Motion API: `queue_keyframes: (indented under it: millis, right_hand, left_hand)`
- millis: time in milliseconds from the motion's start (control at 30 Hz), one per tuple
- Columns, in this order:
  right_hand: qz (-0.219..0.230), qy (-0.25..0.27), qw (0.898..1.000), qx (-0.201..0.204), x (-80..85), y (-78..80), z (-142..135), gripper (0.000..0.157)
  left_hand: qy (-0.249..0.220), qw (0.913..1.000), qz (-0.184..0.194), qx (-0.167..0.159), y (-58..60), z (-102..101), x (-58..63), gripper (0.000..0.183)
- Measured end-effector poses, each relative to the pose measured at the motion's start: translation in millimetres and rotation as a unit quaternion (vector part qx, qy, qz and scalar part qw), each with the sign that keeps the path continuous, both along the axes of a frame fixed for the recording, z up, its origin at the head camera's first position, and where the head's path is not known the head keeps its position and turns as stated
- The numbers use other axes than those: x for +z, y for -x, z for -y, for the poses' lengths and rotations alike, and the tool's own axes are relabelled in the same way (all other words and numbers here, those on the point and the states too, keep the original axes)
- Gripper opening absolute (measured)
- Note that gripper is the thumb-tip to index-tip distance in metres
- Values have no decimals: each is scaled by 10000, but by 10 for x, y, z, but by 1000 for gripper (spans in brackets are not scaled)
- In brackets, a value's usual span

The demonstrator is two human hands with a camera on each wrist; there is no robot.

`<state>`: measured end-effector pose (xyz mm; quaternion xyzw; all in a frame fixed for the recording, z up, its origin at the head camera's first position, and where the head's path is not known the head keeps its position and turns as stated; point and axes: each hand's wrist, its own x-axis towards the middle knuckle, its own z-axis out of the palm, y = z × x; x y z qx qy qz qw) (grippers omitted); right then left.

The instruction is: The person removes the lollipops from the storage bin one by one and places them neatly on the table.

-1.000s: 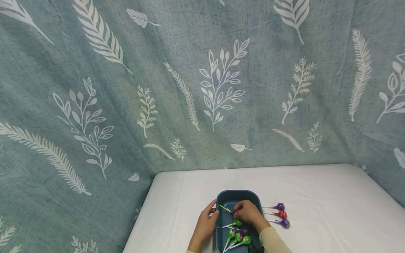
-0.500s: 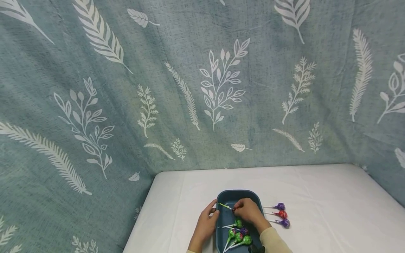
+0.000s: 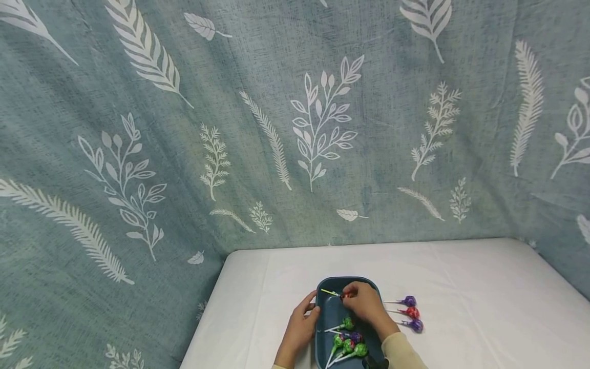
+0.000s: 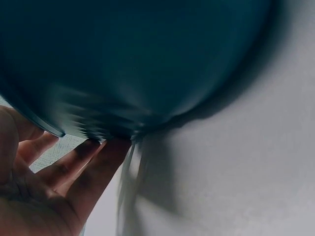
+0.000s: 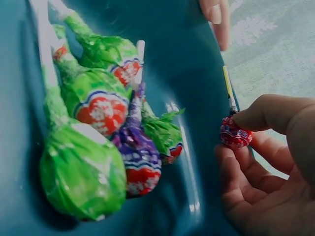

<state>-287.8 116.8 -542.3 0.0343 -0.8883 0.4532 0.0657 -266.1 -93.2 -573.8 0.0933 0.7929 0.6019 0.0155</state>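
Note:
My right hand pinches a red-wrapped lollipop by its round head, over the far part of a dark blue tray. Its yellow stick points left. My left hand grips the tray's left side, thumb at the rim and fingers along the outer wall; the left wrist view shows those fingers against the blue wall. Nearer me in the tray lie several green lollipops and a purple lollipop, sticks mostly pointing left and toward me.
Right of the tray, on the white tablecloth, a purple lollipop, a red lollipop and another purple lollipop lie in a column. A patterned green-blue curtain hangs behind the table.
My right hand has moved a little toward the tray's far end, carrying the red lollipop with it. The left hand and the other lollipops stay in place.

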Motion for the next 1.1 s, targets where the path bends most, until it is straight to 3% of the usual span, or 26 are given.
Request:
queue_keyframes:
  millis: [800,1100]
  right_hand:
    - [-111,417,9990,-117,366,-221,-293,22]
    - [-86,476,9984,-302,416,-353,-459,25]
  left_hand:
    - [123,9999,-49,-28,1,17,7,45]
    - [63,10000,28,-35,-4,4,8,45]
